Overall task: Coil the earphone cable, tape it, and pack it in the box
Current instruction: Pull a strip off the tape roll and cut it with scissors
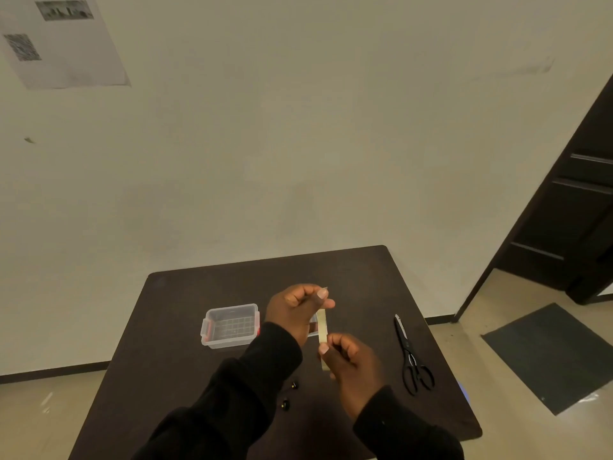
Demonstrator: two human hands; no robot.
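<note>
Right hand (348,356) pinches the tape strip's (322,327) lower end, left hand (295,310) its top; earbuds (289,395) peek beneath the left sleeve, cable hidden; scissors (411,356) right, near counter (365,277) edge.

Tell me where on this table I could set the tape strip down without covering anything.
Bare tabletop runs along the far edge behind the clear box. The stretch between the right hand and the scissors is free too. It is crowded near the earbuds under the left sleeve.

Dark table (348,270) against a plain wall (298,127) — blurred paper (63,41) pinned there, perhaps printed; dark door (577,210) right.
</note>
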